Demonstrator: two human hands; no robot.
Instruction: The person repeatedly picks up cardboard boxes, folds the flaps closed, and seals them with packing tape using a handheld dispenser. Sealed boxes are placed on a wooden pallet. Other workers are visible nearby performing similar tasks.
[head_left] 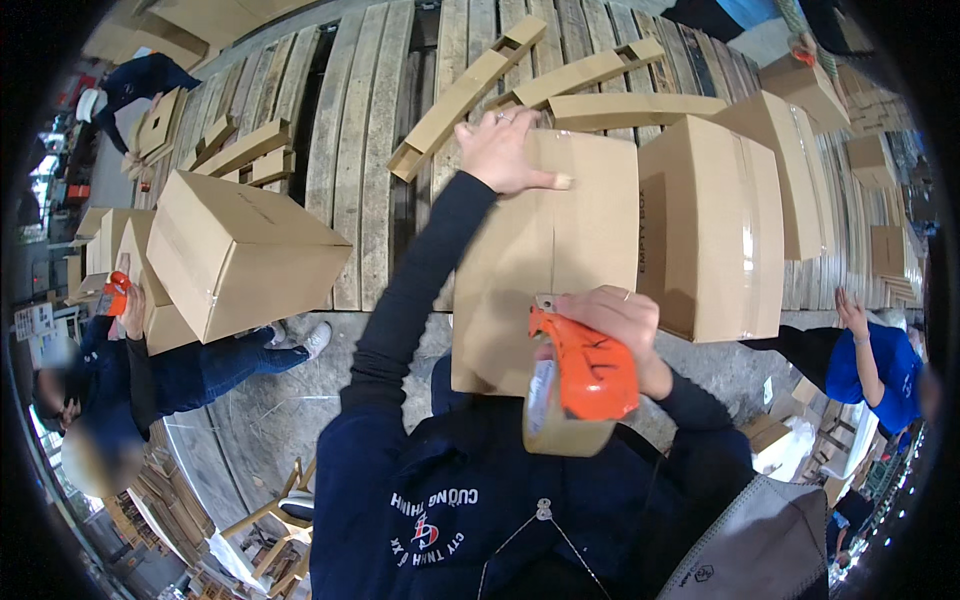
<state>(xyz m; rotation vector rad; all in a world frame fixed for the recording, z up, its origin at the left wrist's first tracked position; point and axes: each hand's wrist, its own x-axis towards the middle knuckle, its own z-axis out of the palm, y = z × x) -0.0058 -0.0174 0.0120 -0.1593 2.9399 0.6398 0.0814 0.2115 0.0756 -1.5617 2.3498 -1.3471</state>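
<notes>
A brown cardboard box stands right in front of me, partly over the edge of a wooden pallet. My left hand lies spread on its far left top edge, thumb stretched across the cardboard. Wrapped round an orange tape dispenser, my right hand holds it over the near part of the box. A wide roll of clear tape sits in the dispenser. The dispenser's metal front end is close to the box's centre seam; whether it touches, I cannot tell.
Taped boxes stand to the right. Long cardboard strips lie on the slatted pallet. At left, a co-worker's hand holds another orange dispenser beside a large box. Another person in blue is at far right.
</notes>
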